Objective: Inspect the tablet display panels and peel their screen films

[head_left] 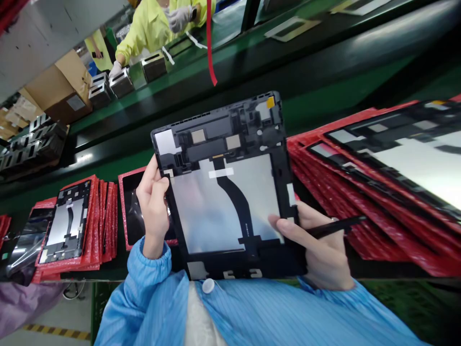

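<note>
A tablet-sized panel with a black frame, a silvery sheet and a dark flex cable is held up, tilted, in front of my body. My left hand grips its left edge between thumb and fingers. At the lower right edge, my right hand holds it too, the thumb on the silvery face. A thin black pen-like tool lies across the fingers of that same hand. Behind my left wrist, a dark panel in red wrap rests on the bench.
Stacks of panels with red bubble wrap stand at the right and left. Across the bench, a person in yellow with gloved hands touches metal blocks. A red strip hangs down. A cardboard box sits at upper left.
</note>
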Demonstrator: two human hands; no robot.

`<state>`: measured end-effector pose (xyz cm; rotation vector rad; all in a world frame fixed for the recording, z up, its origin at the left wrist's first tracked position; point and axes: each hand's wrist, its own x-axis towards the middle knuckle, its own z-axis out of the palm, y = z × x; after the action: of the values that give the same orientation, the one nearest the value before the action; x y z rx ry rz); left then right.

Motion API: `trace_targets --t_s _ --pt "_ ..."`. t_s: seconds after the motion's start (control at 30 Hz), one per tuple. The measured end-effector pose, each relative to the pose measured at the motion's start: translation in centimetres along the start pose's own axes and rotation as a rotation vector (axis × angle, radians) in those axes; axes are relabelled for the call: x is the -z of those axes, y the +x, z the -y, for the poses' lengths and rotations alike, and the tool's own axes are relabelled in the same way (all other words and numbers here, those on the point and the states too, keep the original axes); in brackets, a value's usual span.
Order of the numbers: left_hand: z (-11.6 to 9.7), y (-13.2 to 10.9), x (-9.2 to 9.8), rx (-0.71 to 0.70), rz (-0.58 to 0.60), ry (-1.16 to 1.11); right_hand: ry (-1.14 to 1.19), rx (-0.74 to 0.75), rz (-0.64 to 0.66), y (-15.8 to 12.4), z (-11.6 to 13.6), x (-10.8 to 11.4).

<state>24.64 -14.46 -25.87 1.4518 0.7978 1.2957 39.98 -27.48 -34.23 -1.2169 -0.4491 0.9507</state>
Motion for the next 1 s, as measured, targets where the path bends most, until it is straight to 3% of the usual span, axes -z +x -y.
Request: trace_targets --t_s 0.37,0.53,0.7,0.83,1.0 --pt "1.4 0.2 0.6 0.041 -0.051 0.102 0.038 -0.098 -0.046 -0.2 -0.3 -1.6" --pt "2.0 0.2 1.3 0.077 -0.101 0.092 0.032 -0.071 0.004 0.7 -1.5 -1.3" --pt "1.7 2.1 2.1 0.014 -0.010 0.102 0.021 -0.034 0.072 1.6 -2.3 -0.6" --pt "0.8 4.1 1.6 -0.025 -0.004 0.142 0.008 -0.019 0.131 1.6 -2.5 0.0" --pt "0.6 4.3 0.3 -0.003 -0.067 0.242 0.016 -0.030 0.161 1.2 -3.0 0.6"
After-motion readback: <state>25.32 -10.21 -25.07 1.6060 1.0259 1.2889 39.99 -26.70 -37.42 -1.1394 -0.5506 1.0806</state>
